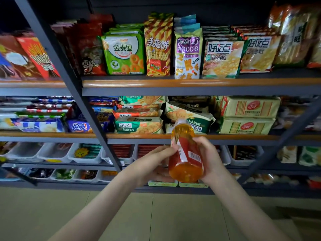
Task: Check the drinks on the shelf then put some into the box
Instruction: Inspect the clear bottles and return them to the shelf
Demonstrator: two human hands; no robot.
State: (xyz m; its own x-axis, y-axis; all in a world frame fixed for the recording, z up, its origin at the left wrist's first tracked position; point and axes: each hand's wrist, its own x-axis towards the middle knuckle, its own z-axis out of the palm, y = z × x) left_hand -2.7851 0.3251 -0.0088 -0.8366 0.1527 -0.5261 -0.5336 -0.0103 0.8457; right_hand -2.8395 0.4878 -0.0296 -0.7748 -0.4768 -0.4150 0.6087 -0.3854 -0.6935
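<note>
Left hand [152, 164] and right hand [210, 159], fingers curled, both around the amber drink bottle [186, 166].

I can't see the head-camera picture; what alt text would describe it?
A left hand and right hand hold an amber drink bottle with a red label, base toward the camera, before shelves packed with snack bags.

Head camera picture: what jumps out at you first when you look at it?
The orange drink bottle with a red label, gripped by the left hand and right hand in the middle of the view. Behind it, bright snack bags line the top shelf, and the green bag with orange rings stands out.
</note>
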